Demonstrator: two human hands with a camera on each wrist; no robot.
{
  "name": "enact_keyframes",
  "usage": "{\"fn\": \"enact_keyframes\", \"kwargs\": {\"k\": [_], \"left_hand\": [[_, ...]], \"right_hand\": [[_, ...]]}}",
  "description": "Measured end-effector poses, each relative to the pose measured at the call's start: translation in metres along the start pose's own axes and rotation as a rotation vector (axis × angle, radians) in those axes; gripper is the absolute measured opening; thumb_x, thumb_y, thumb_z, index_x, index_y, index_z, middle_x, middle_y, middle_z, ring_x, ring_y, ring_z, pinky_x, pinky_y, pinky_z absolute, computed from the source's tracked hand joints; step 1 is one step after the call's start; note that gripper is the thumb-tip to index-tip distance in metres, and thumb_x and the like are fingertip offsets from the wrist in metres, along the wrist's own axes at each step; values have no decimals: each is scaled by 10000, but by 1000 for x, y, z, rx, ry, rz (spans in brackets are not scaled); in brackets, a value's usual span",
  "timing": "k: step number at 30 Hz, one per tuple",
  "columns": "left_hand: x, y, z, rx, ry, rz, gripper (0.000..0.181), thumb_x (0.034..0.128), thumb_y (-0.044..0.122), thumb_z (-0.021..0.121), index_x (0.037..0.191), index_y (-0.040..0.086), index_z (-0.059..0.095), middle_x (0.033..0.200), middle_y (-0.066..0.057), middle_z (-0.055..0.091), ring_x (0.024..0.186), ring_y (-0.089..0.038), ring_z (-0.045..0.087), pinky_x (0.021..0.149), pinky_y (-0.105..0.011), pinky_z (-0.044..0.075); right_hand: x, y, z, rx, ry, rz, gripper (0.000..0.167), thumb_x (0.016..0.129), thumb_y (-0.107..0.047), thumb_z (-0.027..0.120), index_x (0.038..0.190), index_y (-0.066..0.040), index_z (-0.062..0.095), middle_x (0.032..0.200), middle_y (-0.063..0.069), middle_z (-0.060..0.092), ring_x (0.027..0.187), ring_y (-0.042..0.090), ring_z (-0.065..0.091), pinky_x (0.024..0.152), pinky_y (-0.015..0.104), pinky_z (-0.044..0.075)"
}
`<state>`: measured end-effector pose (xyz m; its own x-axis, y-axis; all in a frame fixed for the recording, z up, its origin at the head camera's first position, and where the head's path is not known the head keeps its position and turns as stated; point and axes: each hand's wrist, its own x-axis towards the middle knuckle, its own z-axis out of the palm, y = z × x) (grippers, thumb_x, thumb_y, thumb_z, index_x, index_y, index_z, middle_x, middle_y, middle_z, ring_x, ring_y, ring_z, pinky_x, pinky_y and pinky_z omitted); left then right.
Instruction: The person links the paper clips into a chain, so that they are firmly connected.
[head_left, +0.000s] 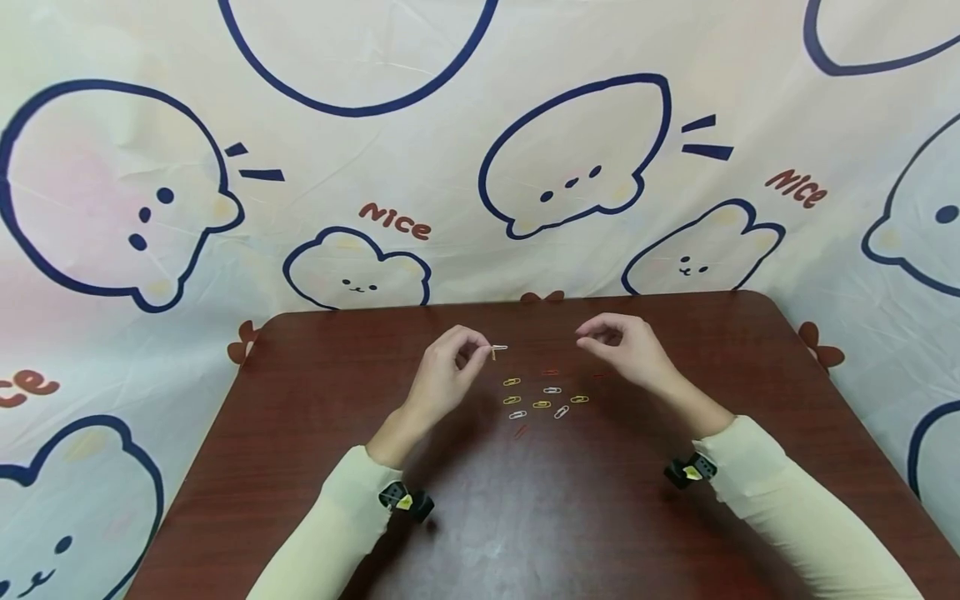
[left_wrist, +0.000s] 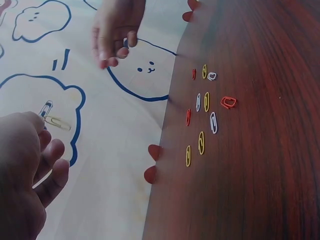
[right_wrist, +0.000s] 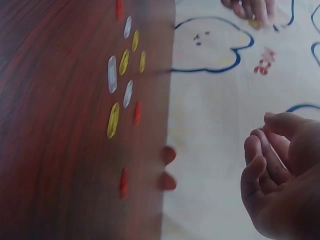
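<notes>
Cartoon-print cloth [head_left: 465,271], backdrop, behind 1 brown table [head_left: 487,533]. On tabletop, betw. & below my hands: loose paper clips [head_left: 542,404], qty 10 (4 yellow, 3 white, 3 red). My left hand [head_left: 446,372]: thumb & fingertips pinching 1 white clip [head_left: 501,347], w/ 1 yellow clip [left_wrist: 59,123] hanging against it, above tabletop. My right hand [head_left: 630,350]: above tabletop, fingers loosely bent, thumb tip just beside index tip, narrow gap.

My left hand [head_left: 447,371] raised, its fingers [head_left: 472,337] pinched at the tips, my right hand [head_left: 633,350] raised opposite, well apart from the left, its fingers loosely curved, both forearms [head_left: 322,525] reaching forward, angled inward.
</notes>
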<state>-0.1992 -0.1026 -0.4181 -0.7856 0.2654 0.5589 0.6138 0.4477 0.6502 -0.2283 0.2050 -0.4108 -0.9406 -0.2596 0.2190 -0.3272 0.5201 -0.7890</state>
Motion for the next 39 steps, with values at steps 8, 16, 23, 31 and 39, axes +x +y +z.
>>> {"fn": "enact_keyframes", "kwargs": {"k": [8, 16, 23, 31, 39], "left_hand": [[-3, 1, -3, -17, 0, -15, 51, 973, 90, 695, 978, 39, 691, 904, -30, 628, 779, -144, 578, 678, -256, 528], [-4, 0, -3, -22, 9, -32, 55, 972, 91, 697, 978, 36, 692, 902, -29, 629, 776, -145, 582, 681, -260, 532], [-4, -3, -2, -21, 16, -22, 45, 943, 41, 718, 978, 48, 690, 898, -20, 629, 751, -134, 575, 661, -266, 532], [-3, -4, -1, -24, 17, -13, 57, 972, 105, 700, 971, 47, 700, 894, -21, 630, 756, -136, 573, 658, -262, 524], [-2, -3, -1, -26, 7, -26, 57, 966, 95, 706, 984, 41, 699, 897, -21, 627, 762, -138, 572, 664, -257, 524]], "right_hand": [[-10, 34, -10, -38, 2, 59, 206, 939, -160, 754, 1095, -26, 750, 942, 77, 736, 801, 196, 619, 683, 219, 501], [-15, 67, -12, -56, -17, 160, 219, 935, -171, 759, 1108, -38, 756, 931, 81, 714, 780, 228, 583, 657, 255, 499], [-17, 89, -9, -55, -41, 238, 237, 927, -183, 768, 1100, -22, 752, 889, 76, 718, 756, 217, 605, 656, 253, 510], [-21, 104, -2, -70, -48, 214, 205, 907, -130, 780, 1061, 2, 757, 851, 63, 725, 722, 175, 626, 646, 248, 509], [-19, 102, 3, -134, -52, 208, 175, 899, -142, 787, 1027, -26, 761, 830, 36, 700, 702, 160, 595, 641, 269, 487]]}}
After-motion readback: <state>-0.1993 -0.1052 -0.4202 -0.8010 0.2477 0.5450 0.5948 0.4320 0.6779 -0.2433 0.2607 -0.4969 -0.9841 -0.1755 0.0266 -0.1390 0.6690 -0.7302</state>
